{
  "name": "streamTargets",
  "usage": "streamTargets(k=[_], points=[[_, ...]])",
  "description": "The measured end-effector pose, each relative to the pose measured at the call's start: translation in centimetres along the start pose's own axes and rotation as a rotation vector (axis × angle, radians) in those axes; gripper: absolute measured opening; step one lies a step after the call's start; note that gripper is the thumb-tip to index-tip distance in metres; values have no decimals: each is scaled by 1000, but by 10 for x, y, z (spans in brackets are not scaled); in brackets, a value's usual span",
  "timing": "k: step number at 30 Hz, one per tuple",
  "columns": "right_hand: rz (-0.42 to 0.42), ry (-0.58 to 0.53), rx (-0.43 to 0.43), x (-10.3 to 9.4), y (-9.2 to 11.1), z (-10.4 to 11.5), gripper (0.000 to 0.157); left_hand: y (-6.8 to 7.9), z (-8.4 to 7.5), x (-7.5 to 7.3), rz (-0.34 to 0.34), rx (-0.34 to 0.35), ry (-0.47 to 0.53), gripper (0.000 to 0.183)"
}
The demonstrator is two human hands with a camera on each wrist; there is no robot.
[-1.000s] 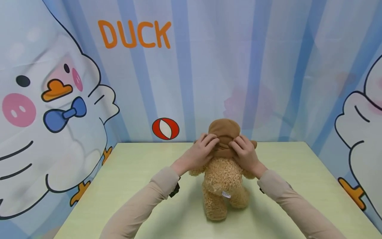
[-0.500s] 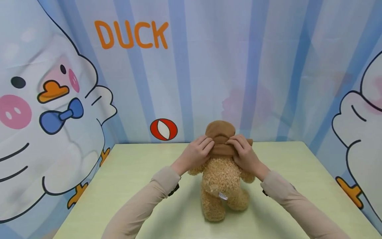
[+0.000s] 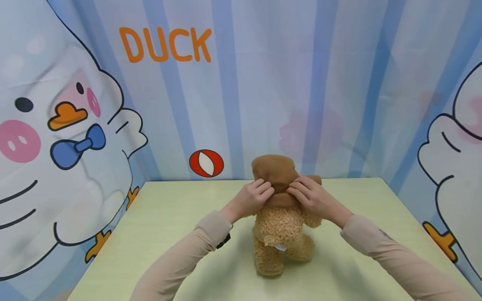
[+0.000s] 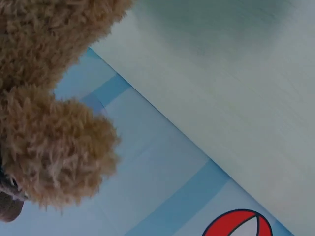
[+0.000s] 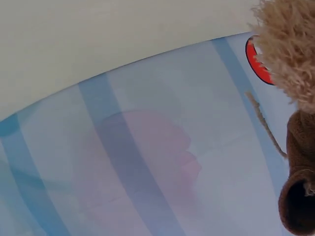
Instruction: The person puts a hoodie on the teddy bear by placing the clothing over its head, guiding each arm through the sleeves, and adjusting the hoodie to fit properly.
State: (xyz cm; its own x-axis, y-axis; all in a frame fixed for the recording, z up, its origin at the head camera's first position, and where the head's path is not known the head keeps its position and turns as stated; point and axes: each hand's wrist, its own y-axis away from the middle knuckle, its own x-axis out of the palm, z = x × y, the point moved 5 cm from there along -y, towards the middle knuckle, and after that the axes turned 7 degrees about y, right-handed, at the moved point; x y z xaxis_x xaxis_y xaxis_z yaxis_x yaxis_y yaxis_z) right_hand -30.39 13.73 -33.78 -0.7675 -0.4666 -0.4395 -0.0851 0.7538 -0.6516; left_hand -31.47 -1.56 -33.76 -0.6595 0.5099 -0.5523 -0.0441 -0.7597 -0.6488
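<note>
A tan, curly-furred teddy bear (image 3: 280,225) stands with its back to me, and a brown cloth hat (image 3: 275,169) covers its head. My left hand (image 3: 250,198) pinches the hat's lower back at the left. On the other side my right hand (image 3: 314,197) pinches the same fabric, close to the first hand. One furry limb (image 4: 59,147) fills the left of the left wrist view. In the right wrist view, a hollow brown cloth piece (image 5: 298,204) and a thin cord (image 5: 266,125) hang at the right edge. The bear's face is hidden.
The bear stands on a pale green table (image 3: 180,234). Behind it hangs a blue striped backdrop (image 3: 263,83) with a printed red and white ball (image 3: 206,163). Printed ducks (image 3: 71,138) cover the side walls.
The hat has shifted left and slightly down, with its crown looking fuller. The bear leans a little. Both hands keep pinching the fabric, and the right forearm has swung outward to the right.
</note>
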Motion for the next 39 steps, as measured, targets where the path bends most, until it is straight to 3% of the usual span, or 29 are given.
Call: streamTargets(k=[3,7,16,19,22,24,26,30,33,35,39], points=[[-86,47,-50,-2,-3,3,24,-2,-1,-1,-19,-28,43,8],[-166,69,-59,-1,-10,6,20,-4,0,-1,-40,-96,74,13],[-331,85,169,21,-12,2,29,-10,2,9,-46,-223,76,12],[-325,82,228,26,-7,3,28,-8,3,12,-39,-226,21,7],[-211,-36,276,23,-3,3,26,-4,6,11,-39,-212,-35,6],[-82,-210,349,17,0,-1,19,-1,8,9,-37,-199,-54,6],[1,-418,490,9,3,-11,21,1,10,7,-38,-175,-65,11],[17,-815,870,2,10,-48,28,0,7,5,-32,-101,-63,22],[116,-972,1049,11,10,-76,36,-4,2,3,-28,-55,-49,22],[248,-1039,1096,19,8,-88,38,-7,-2,3,-19,-42,-38,21],[500,-1120,1074,30,5,-100,36,-11,-8,3,-4,-35,-29,16]])
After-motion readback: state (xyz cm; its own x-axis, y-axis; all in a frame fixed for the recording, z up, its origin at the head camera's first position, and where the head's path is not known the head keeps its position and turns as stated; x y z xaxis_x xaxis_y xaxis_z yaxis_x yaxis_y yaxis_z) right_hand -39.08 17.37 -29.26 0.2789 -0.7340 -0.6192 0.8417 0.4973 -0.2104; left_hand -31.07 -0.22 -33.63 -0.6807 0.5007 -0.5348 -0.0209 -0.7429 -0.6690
